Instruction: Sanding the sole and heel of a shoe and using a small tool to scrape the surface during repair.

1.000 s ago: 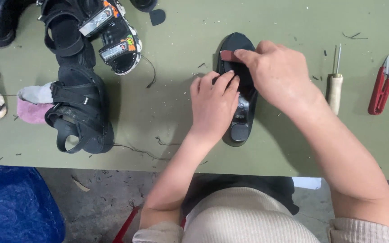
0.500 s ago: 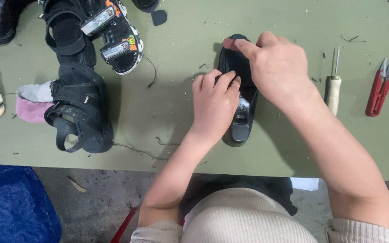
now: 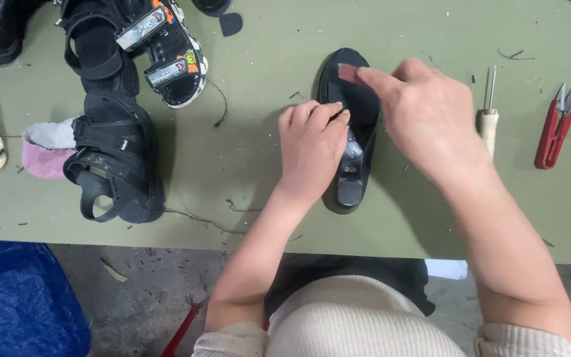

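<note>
Sole-up, a small black rubber-soled shoe lies mid-desk; I judge it light, stiff at the heel, best held by its sides. My left hand presses down at its nine o'clock edge, fingers together. My right hand pinches a small reddish abrasive scrap against the toe. A wooden-handled awl sits at three o'clock on the olive-green desk.

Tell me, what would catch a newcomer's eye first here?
Two bare hands at the middle of the green table: the left hand presses down a black shoe lying sole up, while the right hand rubs a small reddish pad on its front. To the left lies a heap of black sandals; at the right edge, red snips beside an awl.
</note>
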